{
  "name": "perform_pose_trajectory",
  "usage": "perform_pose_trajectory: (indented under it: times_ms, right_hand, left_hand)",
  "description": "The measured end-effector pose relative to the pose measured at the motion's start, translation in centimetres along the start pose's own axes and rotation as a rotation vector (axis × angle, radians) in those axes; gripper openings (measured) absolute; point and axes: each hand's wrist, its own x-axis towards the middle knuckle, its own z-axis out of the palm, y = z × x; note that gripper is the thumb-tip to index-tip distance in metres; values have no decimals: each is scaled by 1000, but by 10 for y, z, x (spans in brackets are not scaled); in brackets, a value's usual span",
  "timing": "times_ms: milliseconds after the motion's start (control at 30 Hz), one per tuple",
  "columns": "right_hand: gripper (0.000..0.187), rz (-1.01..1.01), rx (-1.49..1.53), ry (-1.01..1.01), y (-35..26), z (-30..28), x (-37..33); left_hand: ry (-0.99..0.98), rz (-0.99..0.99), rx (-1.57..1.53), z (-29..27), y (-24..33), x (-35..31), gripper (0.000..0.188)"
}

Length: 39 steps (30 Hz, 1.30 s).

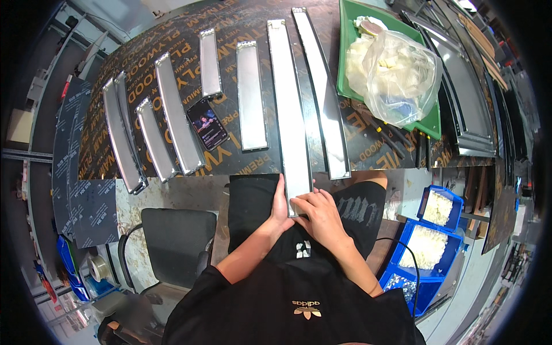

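A long, narrow metal panel with a dark frame reaches from the table out over my lap. My left hand grips its near end from the left side, thumb along the edge. At the same end, my right hand is closed on the right corner with its fingertips pressed to the surface; any small part under them is hidden. Small white pieces lie on my lap just below the hands. A second long panel rests to the right, and a shorter panel to the left.
More framed panels lie across the left of the printed plywood table, near a phone. A green tray holds a clear bag of white pieces. Dark-handled tools lie below it. Blue bins stand at right, a chair at left.
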Motion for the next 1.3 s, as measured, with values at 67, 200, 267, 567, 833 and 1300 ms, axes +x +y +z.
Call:
perform_pose_trajectory:
  times_ms: [67, 200, 267, 567, 833, 1300]
  right_hand:
    - [49, 6, 12, -5, 2, 0, -1]
    - [49, -12, 24, 26, 3, 0, -3]
    - [48, -23, 25, 42, 2, 1, -4]
    - [46, -70, 53, 122, 5, 7, -5]
    - [49, 27, 4, 87, -2, 3, -2]
    - [46, 52, -71, 60, -7, 4, 2]
  left_hand:
    - [9, 12, 3, 0, -1, 1, 87]
    - [-19, 14, 4, 0, -1, 2, 87]
    - [-9, 1, 30, 0, -1, 2, 87]
    - [7, -18, 11, 0, -1, 3, 86]
    - [-42, -37, 13, -4, 2, 3, 83]
    - [-7, -9, 35, -2, 1, 4, 84]
